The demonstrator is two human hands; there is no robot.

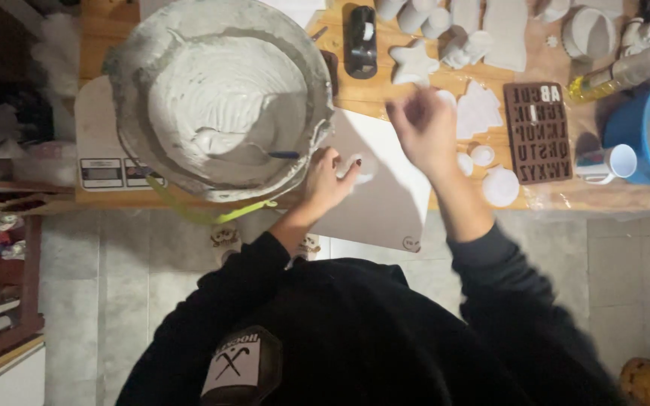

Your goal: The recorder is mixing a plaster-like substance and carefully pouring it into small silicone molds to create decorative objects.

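Wooden bench point(355, 94) seen from above; edge runs across the middle of the view, tiled floor below.

Large grey mixing bowl point(220, 105) sits at bench left on a kitchen scale point(103, 162). It is filled with thick white paste, and the wall is smeared with it. Judged heavy and slippery at the rim; best taken by both sides from beneath.

Pale flat board point(393, 188) lies beside the bowl and overhangs the bench edge. Judged light and stiff, liable to tip if pressed at the overhang.

Brown letter mould point(539, 131) lies at right; probably flexible, to be lifted flat.

Small white cast piece point(362, 169) rests on the board, just right of the bowl. Judged light, brittle, perhaps still damp; to be held by its edges, not pinched hard.

Left hand point(329, 177): fingers curled, tips touching the cast piece and steadying it on the board. A full grip is not seen.

Right hand point(423, 124): raised above the board, motion-blurred. How far it is open cannot be told, nor whether anything is held.

Further white casts (star point(414, 64), discs point(499, 186)) lie on the bench beyond, apart from both hands.
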